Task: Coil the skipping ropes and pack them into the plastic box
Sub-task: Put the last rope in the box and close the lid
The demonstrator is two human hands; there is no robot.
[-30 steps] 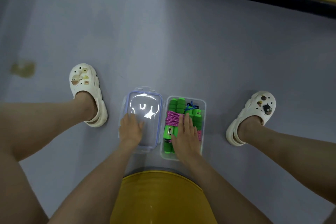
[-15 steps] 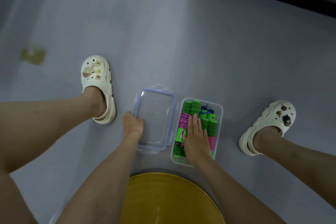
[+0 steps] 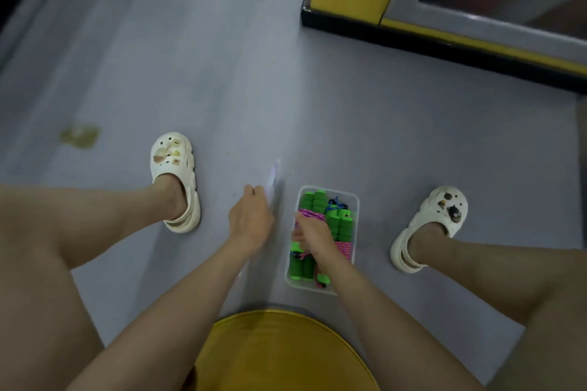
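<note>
The clear plastic box (image 3: 355, 200) stands on the floor between my feet. It holds coiled pink skipping ropes (image 3: 344, 246) with green handles (image 3: 340, 222) and a bit of blue rope. My right hand (image 3: 313, 236) lies on the ropes by the box's left wall with its fingers bent down; whether they grip anything is unclear. My left hand (image 3: 251, 219) grips the clear lid (image 3: 275, 174), which is raised on edge left of the box and shows only as a thin blurred strip.
My feet in white clogs, one (image 3: 173, 168) to the left and one (image 3: 441, 216) to the right, flank the box. A yellow stool (image 3: 279, 355) is under me. A yellow and black wall base (image 3: 413, 38) runs at the back right. The grey floor has stains (image 3: 79, 136).
The lid lay flat beside the box; my left hand has taken its edge and lifted it upright. My right hand's flat fingers have bent. The view has tilted up.
</note>
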